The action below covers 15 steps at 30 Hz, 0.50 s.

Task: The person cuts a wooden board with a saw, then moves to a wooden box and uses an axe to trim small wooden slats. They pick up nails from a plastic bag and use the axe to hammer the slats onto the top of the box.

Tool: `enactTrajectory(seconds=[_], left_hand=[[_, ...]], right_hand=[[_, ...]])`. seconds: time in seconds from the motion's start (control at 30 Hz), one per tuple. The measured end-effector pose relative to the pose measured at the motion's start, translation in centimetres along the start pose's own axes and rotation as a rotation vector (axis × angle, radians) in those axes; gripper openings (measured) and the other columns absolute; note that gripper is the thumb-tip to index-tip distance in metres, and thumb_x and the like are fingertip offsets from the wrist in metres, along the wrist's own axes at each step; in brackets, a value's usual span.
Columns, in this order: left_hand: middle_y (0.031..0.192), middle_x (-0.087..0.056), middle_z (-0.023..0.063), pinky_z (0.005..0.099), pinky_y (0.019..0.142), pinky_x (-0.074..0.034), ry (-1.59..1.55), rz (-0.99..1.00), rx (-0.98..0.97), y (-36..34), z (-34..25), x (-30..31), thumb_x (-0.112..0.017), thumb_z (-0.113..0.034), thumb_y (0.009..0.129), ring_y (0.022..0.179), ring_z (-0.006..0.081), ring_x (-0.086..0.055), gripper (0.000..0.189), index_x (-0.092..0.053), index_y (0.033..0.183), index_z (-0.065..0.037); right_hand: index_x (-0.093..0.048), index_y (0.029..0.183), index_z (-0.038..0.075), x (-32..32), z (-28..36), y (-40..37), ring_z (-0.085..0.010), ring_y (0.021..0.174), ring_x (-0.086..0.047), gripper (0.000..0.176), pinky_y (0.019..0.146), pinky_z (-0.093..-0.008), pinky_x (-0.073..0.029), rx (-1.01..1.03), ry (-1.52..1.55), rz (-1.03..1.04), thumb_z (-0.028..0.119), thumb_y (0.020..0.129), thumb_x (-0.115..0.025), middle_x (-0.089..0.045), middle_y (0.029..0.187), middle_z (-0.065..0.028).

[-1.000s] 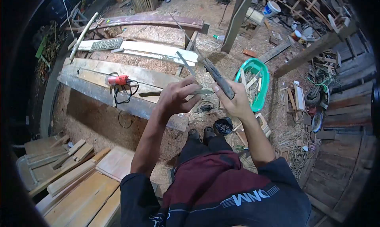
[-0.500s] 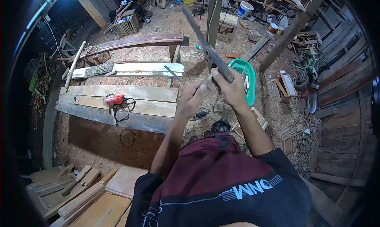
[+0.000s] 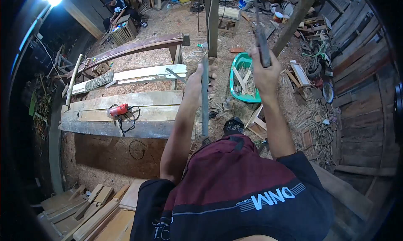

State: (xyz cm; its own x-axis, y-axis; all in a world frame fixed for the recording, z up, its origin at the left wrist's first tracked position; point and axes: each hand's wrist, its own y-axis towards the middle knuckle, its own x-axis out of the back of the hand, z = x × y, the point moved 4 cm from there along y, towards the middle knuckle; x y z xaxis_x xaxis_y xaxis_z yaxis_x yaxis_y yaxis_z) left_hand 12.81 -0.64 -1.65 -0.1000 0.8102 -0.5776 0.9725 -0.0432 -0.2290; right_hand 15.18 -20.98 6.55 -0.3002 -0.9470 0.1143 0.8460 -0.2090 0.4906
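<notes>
My left hand (image 3: 195,82) is closed around a long, narrow grey strip (image 3: 205,99), thumb on one side and fingertips showing on the other. The strip stands nearly vertical in the view. My right hand (image 3: 267,75) grips the dark handle end of a long tool (image 3: 262,43) that looks like a handsaw, its thin blurred blade pointing away toward the top of the view. The two hands are apart. Beyond and between them on the ground is a green basin (image 3: 231,82) with wood offcuts in it.
At the left, a red power tool (image 3: 119,110) with a black cord rests on a plank bench (image 3: 155,99). A wooden post (image 3: 213,26) stands ahead. Another person (image 3: 119,10) sits by a crate at the far left. Scrap wood (image 3: 312,123) lies at the right.
My hands have moved apart, the right one going right with the saw-like tool, whose blade now points more directly away. The strip in my left hand now shows along its length. The view has shifted slightly.
</notes>
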Motion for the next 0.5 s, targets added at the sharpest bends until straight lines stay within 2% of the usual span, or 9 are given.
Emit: enactTrajectory(seconds=[0.03, 0.07, 0.1, 0.17, 0.2, 0.33, 0.37, 0.47, 0.5], left_hand=[[0.08, -0.06, 0.0009, 0.0206, 0.044, -0.034, 0.054, 0.013, -0.025, 0.6, 0.5, -0.4, -0.039, -0.044, 0.105, 0.052, 0.0076, -0.045, 0.05, -0.062, 0.114, 0.0], [0.078, -0.06, 0.0008, 0.0208, 0.045, -0.037, 0.096, 0.039, -0.049, 0.5, 0.7, -1.4, -0.042, -0.045, 0.104, 0.053, 0.0075, -0.047, 0.051, -0.063, 0.113, 0.0], [0.077, -0.061, 0.0007, 0.0209, 0.047, -0.039, 0.137, 0.067, -0.072, 0.2, 0.8, -2.7, -0.045, -0.047, 0.103, 0.054, 0.0075, -0.05, 0.052, -0.064, 0.111, 0.001], [0.072, -0.062, 0.0006, 0.0214, 0.048, -0.042, 0.166, 0.126, -0.11, -0.2, 1.6, -5.0, -0.051, -0.048, 0.1, 0.055, 0.0074, -0.053, 0.053, -0.067, 0.108, 0.002], [0.072, -0.063, 0.001, 0.0212, 0.048, -0.042, 0.206, 0.151, -0.114, -0.6, 2.0, -6.3, -0.051, -0.049, 0.1, 0.055, 0.0073, -0.054, 0.054, -0.067, 0.109, 0.002], [0.074, -0.065, 0.0025, 0.0214, 0.049, -0.043, 0.318, 0.261, -0.097, -1.6, 4.8, -10.9, -0.051, -0.049, 0.099, 0.055, 0.0071, -0.056, 0.056, -0.068, 0.11, 0.003], [0.074, -0.065, 0.0026, 0.0215, 0.049, -0.043, 0.31, 0.285, -0.079, -1.7, 5.8, -11.8, -0.051, -0.049, 0.1, 0.055, 0.0072, -0.057, 0.055, -0.068, 0.11, 0.003], [0.075, -0.067, 0.0029, 0.0221, 0.049, -0.045, 0.289, 0.33, -0.023, -3.8, 8.7, -15.0, -0.05, -0.045, 0.101, 0.055, 0.0075, -0.057, 0.051, -0.068, 0.111, 0.002], [0.075, -0.067, 0.003, 0.0222, 0.049, -0.045, 0.273, 0.335, 0.018, -4.4, 9.9, -15.7, -0.05, -0.044, 0.101, 0.055, 0.0075, -0.057, 0.05, -0.067, 0.111, 0.002]], right_hand=[[-0.068, 0.098, 0.0, 0.0, -0.2, -0.8, -0.0027, 0.066, -0.051, 0.017, 0.059, -0.0207, -0.041, -0.04, 0.001, 0.003, 0.016, 0.094, -0.069, -0.06, 0.077, 0.0043], [-0.069, 0.098, -0.001, 0.1, -0.5, -1.3, -0.003, 0.067, -0.051, 0.018, 0.06, -0.0209, -0.042, -0.079, 0.001, 0.004, 0.016, 0.093, -0.07, -0.061, 0.078, 0.0039], [-0.07, 0.101, -0.001, 0.3, -1.1, -1.6, -0.0041, 0.069, -0.054, 0.019, 0.064, -0.0214, -0.044, -0.079, 0.148, 0.006, 0.015, 0.091, -0.072, -0.064, 0.08, 0.002], [-0.07, 0.099, -0.001, 1.4, -2.0, -1.6, -0.004, 0.069, -0.054, 0.019, 0.064, -0.022, -0.044, -0.077, 0.151, 0.048, 0.015, 0.089, -0.073, -0.063, 0.078, 0.0029], [-0.07, 0.098, -0.002, 2.1, -2.2, -1.7, -0.004, 0.069, -0.053, 0.02, 0.064, -0.0223, -0.044, -0.077, 0.152, 0.065, 0.015, 0.088, -0.074, -0.063, 0.077, 0.0033], [-0.072, 0.096, -0.002, 6.7, -2.0, -2.1, -0.0048, 0.073, -0.058, 0.019, 0.065, -0.0219, -0.046, -0.323, 0.243, 0.167, 0.015, 0.087, -0.075, -0.068, 0.083, -0.0004], [-0.072, 0.097, 0.0, 8.2, -2.6, -2.2, -0.0052, 0.072, -0.06, 0.018, 0.063, -0.0209, -0.046, -0.362, 0.241, 0.17, 0.015, 0.087, -0.075, -0.069, 0.085, -0.0011], [-0.072, 0.097, 0.002, 12.4, -1.7, -3.1, -0.003, 0.056, -0.051, 0.019, 0.051, -0.0195, -0.037, -0.378, 0.309, 0.119, 0.017, 0.086, -0.076, -0.065, 0.073, 0.0013], [-0.072, 0.097, 0.001, 13.7, -0.7, -3.6, -0.0044, 0.057, -0.054, 0.019, 0.052, -0.0198, -0.039, -0.38, 0.355, 0.168, 0.017, 0.085, -0.076, -0.066, 0.073, 0.0002]])
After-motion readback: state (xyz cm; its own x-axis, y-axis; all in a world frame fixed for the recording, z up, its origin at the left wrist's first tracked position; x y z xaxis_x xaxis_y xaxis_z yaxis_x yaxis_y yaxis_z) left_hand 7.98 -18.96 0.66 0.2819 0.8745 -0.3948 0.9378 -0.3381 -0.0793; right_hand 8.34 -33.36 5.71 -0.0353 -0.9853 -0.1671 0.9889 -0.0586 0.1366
